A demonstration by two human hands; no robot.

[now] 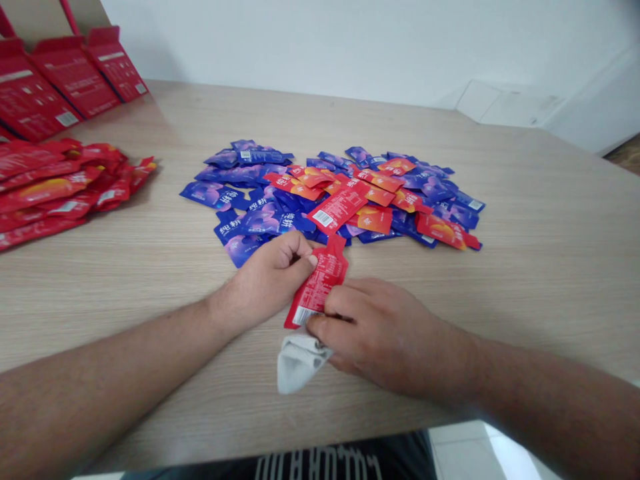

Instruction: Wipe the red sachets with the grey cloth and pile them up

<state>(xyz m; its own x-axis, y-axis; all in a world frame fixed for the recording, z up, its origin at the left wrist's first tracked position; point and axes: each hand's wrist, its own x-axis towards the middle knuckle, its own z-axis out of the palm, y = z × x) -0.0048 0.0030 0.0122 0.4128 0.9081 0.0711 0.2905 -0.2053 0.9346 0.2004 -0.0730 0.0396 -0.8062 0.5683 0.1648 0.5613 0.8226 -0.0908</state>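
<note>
A red sachet (320, 277) with white print and a barcode is held over the table, its narrow spout end pointing away from me. My left hand (277, 270) pinches its upper left edge between thumb and fingers. My right hand (380, 327) is closed around a white cloth (300, 363), its fingers against the sachet's lower right side. Just beyond lies a pile of blue sachets (265, 217), with several red and orange sachets (340, 207) on top of its middle and right.
A stack of red sachets (55, 187) lies at the left. Behind it stand red cartons (75, 77) with raised flaps. The wooden table (540, 267) meets a white wall (300, 53) at the back, and its front edge runs close to my lap.
</note>
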